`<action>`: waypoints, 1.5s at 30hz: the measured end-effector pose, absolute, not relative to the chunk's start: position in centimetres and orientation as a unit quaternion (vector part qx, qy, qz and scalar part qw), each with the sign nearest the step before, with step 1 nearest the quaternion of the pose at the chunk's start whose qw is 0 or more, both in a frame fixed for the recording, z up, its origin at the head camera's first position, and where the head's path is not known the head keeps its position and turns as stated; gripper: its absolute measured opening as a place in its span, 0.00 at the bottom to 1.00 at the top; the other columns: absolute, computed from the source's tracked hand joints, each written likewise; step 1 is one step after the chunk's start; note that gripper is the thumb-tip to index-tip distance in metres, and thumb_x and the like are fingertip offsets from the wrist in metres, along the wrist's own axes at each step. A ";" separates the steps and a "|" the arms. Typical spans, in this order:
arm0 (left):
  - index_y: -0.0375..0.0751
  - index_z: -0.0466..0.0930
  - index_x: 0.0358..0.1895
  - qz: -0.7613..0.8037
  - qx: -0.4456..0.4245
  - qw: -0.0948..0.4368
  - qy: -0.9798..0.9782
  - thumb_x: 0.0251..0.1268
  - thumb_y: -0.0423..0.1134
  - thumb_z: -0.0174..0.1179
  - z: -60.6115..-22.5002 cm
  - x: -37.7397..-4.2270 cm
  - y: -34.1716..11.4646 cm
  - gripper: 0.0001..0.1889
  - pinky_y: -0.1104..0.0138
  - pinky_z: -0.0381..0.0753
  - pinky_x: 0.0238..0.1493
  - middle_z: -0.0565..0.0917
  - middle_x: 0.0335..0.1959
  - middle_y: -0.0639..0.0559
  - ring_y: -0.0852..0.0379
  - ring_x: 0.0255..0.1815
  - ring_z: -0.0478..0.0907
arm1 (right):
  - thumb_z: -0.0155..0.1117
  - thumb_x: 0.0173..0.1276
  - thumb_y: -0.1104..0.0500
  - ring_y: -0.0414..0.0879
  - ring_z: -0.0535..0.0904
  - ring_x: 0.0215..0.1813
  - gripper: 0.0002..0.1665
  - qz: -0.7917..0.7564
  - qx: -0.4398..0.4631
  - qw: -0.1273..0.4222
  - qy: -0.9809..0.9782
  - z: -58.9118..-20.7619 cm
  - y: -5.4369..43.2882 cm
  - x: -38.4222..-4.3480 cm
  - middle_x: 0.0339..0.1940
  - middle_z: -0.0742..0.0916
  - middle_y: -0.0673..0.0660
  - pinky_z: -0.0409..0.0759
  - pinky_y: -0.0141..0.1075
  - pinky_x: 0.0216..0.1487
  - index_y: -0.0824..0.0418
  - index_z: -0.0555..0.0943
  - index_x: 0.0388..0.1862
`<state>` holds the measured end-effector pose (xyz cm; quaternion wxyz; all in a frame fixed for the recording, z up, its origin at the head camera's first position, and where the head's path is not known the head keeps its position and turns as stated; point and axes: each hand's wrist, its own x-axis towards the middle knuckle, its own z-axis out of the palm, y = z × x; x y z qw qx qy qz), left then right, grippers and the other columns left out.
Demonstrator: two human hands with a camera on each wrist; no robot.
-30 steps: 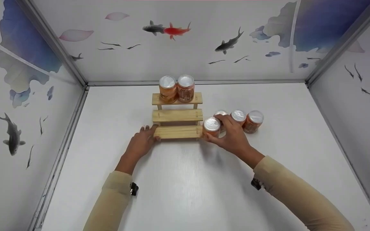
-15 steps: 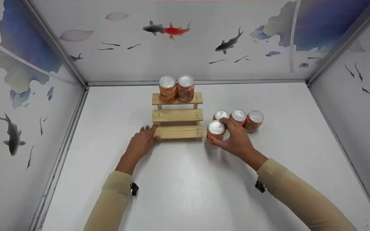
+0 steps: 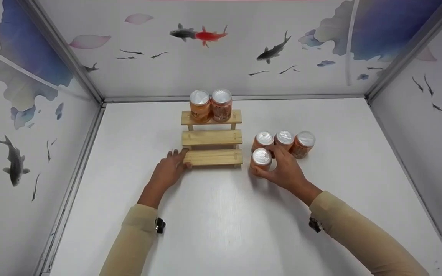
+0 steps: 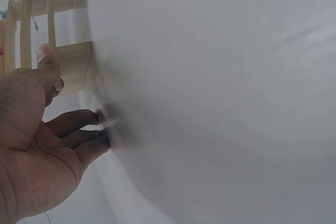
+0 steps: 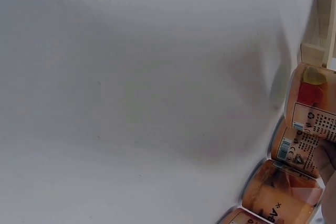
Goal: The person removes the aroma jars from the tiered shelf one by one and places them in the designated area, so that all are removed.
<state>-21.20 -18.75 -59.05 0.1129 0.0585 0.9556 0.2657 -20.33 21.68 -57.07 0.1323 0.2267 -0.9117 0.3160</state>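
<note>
My right hand (image 3: 286, 172) grips an orange can with a silver lid (image 3: 261, 163), upright just right of the three-tier wooden stand (image 3: 212, 157). In the right wrist view this can (image 5: 315, 100) shows a printed label, and part of my hand (image 5: 328, 179) appears at the right edge. Three similar cans (image 3: 302, 147) stand in a row right behind it. My left hand (image 3: 168, 168) holds the left end of the stand's lowest step. The left wrist view shows my thumb on that step's end and the other fingertips low, close to the white table.
Two more orange cans (image 3: 221, 105) stand side by side on the top step. White panels with painted fish (image 3: 272, 50) enclose the white table (image 3: 213, 222) at the back and both sides.
My right hand has drawn the can rightward and toward me, away from the stand's lowest step, uncovering the leftmost can behind it. The left hand has stayed at the stand.
</note>
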 end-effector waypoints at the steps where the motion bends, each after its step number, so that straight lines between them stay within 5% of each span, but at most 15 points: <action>1: 0.52 0.63 0.88 0.265 0.059 0.113 0.956 0.86 0.55 0.58 -59.0 -21.2 -18.8 0.35 0.30 0.65 0.82 0.63 0.85 0.26 0.24 0.88 0.58 | 0.89 0.61 0.44 0.56 0.88 0.54 0.44 0.315 0.226 0.133 -0.912 -57.1 21.7 -20.4 0.57 0.88 0.63 0.89 0.51 0.53 0.66 0.79 0.66; 24: 0.53 0.66 0.87 0.254 0.058 0.108 0.959 0.86 0.55 0.58 -58.9 -21.2 -18.7 0.33 0.31 0.68 0.81 0.66 0.84 0.26 0.24 0.87 0.61 | 0.89 0.63 0.46 0.59 0.87 0.63 0.45 0.317 0.207 0.110 -0.919 -57.7 22.7 -20.5 0.63 0.87 0.65 0.87 0.56 0.61 0.68 0.78 0.69; 45: 0.52 0.63 0.88 0.267 0.063 0.106 0.956 0.86 0.54 0.58 -59.0 -21.0 -18.8 0.35 0.30 0.66 0.82 0.64 0.85 0.25 0.24 0.88 0.59 | 0.88 0.64 0.48 0.60 0.87 0.60 0.44 0.310 0.211 0.108 -0.921 -57.8 22.8 -20.7 0.62 0.86 0.66 0.89 0.54 0.59 0.68 0.77 0.68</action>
